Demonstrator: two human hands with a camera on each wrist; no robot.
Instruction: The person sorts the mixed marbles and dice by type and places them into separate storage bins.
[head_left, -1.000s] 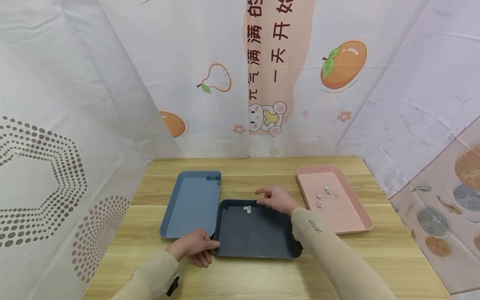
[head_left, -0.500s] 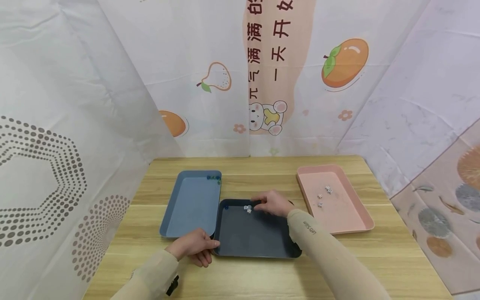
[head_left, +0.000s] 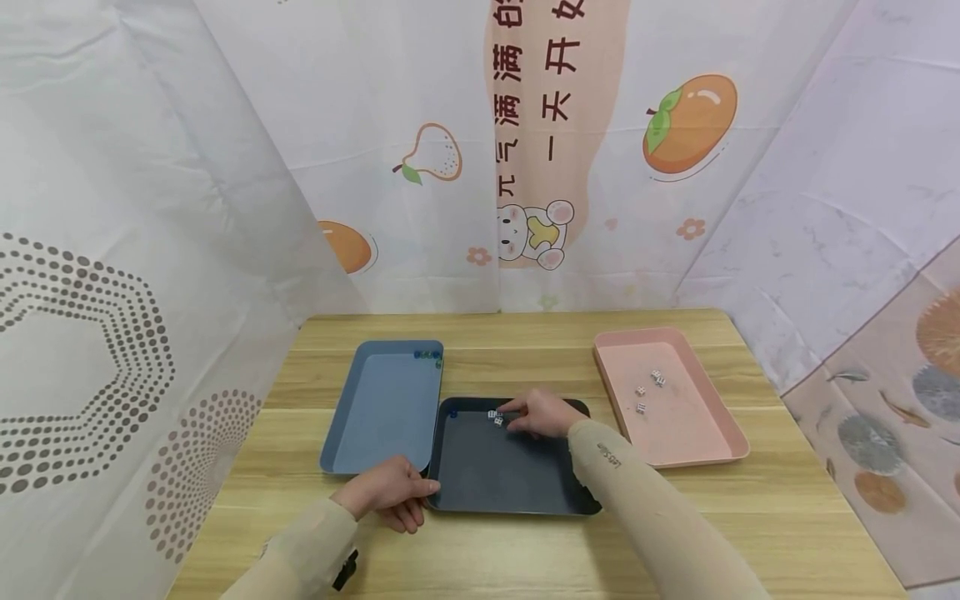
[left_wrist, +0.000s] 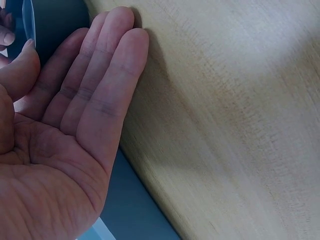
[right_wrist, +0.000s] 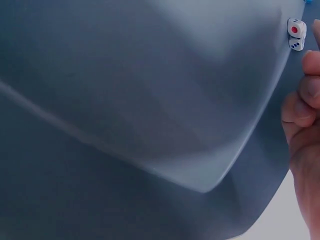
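A dark tray [head_left: 510, 467] lies in the middle of the table. My left hand [head_left: 393, 492] pinches its near left corner, the thumb over the rim and the index finger along the outer wall; in the left wrist view the other fingers of that hand [left_wrist: 75, 105] lie fairly straight beside it. Over the tray's far side is my right hand [head_left: 542, 412], its index fingertip right at a small group of white dice [head_left: 492, 414]. Two dice [right_wrist: 296, 34] show just past the fingertips in the right wrist view. A dark blue bead [head_left: 452, 413] sits in the far left corner.
To the left, a blue tray [head_left: 378, 417] holds several small blue and green beads [head_left: 427, 355] in its far right corner. A pink tray [head_left: 690, 433] at the right has several white dice [head_left: 641, 408]. Printed curtains [head_left: 360, 167] hang around the wooden table [head_left: 517, 558].
My right hand has moved left and slightly nearer from the dark tray's far rim to the dice. The left hand has stayed at the corner.
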